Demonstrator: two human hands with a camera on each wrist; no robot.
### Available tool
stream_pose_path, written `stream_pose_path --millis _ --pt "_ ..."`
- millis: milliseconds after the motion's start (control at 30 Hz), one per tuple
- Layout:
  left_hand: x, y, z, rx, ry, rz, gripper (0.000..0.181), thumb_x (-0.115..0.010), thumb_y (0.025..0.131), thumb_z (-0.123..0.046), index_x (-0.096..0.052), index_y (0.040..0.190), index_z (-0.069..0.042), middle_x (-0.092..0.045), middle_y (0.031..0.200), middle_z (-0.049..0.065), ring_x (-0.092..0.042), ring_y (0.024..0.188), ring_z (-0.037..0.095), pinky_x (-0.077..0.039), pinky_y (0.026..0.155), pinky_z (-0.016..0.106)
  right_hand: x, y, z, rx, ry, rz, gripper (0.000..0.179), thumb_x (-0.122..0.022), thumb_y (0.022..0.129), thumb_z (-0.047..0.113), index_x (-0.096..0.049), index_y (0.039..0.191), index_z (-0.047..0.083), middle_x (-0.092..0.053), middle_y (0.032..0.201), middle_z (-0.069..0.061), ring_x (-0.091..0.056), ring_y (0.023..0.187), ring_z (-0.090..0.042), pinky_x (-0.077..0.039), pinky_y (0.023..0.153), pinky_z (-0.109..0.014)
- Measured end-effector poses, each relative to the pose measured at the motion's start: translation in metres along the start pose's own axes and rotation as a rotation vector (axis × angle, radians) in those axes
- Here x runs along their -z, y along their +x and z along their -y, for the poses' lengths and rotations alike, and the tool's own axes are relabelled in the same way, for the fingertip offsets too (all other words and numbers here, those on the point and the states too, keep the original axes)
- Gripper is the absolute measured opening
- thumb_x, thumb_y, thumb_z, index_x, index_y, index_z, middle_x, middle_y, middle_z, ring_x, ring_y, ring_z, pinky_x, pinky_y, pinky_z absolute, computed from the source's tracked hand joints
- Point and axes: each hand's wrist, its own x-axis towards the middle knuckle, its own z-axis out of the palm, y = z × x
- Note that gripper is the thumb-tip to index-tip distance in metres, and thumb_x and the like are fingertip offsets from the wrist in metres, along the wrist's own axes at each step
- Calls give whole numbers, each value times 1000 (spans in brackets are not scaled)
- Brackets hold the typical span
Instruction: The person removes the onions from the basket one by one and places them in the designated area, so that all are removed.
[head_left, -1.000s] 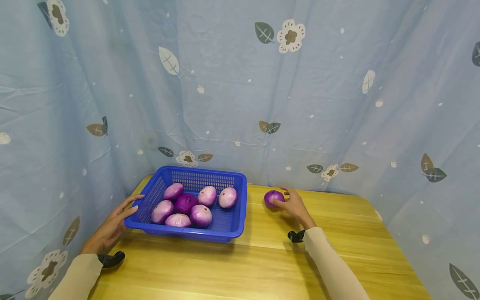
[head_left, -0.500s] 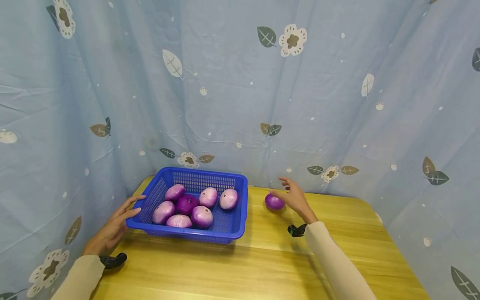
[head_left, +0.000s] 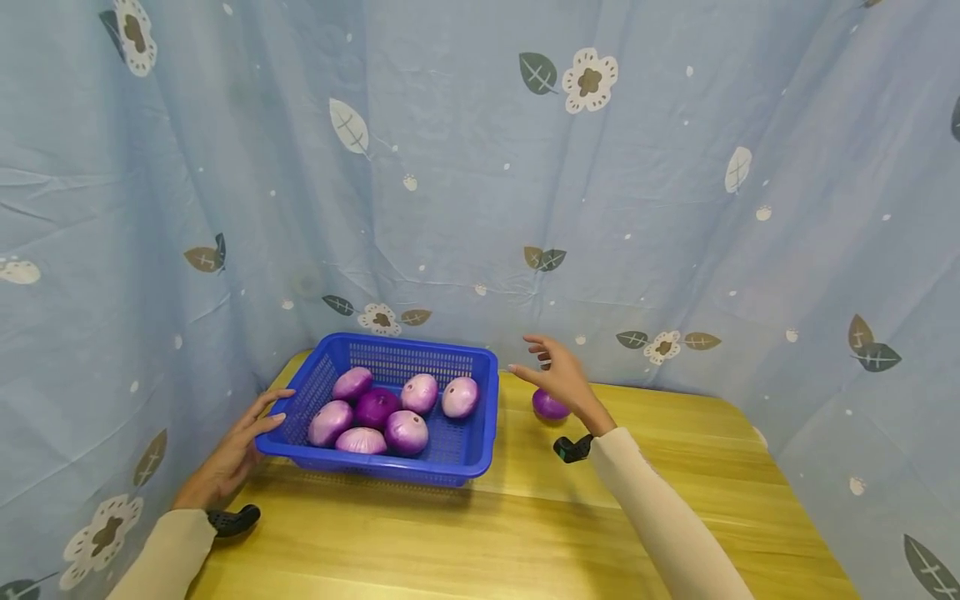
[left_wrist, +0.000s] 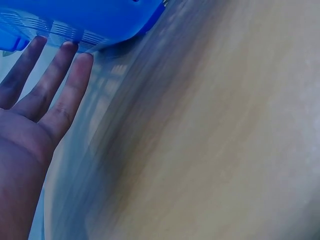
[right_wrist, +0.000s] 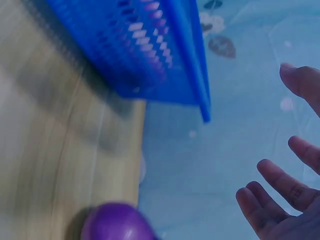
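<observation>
A blue plastic basket (head_left: 375,468) stands on the table's left side, holding several purple onions (head_left: 407,432). One onion inside, the dark one (head_left: 377,408), is a deeper purple. My left hand (head_left: 228,454) touches the basket's left rim; in the left wrist view its fingers (left_wrist: 67,97) stretch straight against the slotted wall. Spread and holding nothing, my right hand (head_left: 564,382) hovers between the basket and a lone purple onion (head_left: 551,406) on the table. My wrist partly hides that onion in the head view; the right wrist view shows its purple top (right_wrist: 117,223).
The wooden table (head_left: 465,546) has a rounded far right corner. Blue curtains (head_left: 450,167) with a flower and leaf print hang close behind it and along both sides. Each wrist carries a black device (head_left: 573,450).
My right hand has let go of the lone onion, risen off it and moved left toward the basket. The onion stays on the table. My left hand keeps its place at the rim.
</observation>
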Motion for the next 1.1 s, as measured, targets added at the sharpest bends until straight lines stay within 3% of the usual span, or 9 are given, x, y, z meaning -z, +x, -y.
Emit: stream_pose_path --millis 267,733,933,1100 --pt "-1 -1 1 30 -31 -14 48 -42 112 -26 -33 160 -25 -14 159 4 -56 120 8 -55 93 29 -21 13 34 77 30 70 69 -81 87 49 -56 145 21 -64 132 -11 -63 116 -36 -51 98 -49" --pt "-3 1 3 1 -64 -13 48 -43 112 -24 -34 159 -22 -23 152 6 -60 119 15 -55 94 32 -67 35 79 239 90 145 63 -83 87 40 -60 141 20 -67 128 -9 -67 112 -35 -54 94 -49" --pt "-6 2 2 22 -44 -42 49 -46 111 -27 -35 158 -24 -15 158 13 -61 118 14 -55 93 33 -87 41 91 248 121 192 63 -82 88 40 -59 142 20 -66 129 -9 -66 114 -37 -55 92 -45" --pt "-4 2 3 15 -68 -39 47 -45 111 -25 -36 156 -24 -24 153 10 -63 117 17 -56 92 34 -104 44 99 238 125 242 65 -81 88 42 -57 144 19 -65 131 -10 -64 116 -34 -54 92 -43"
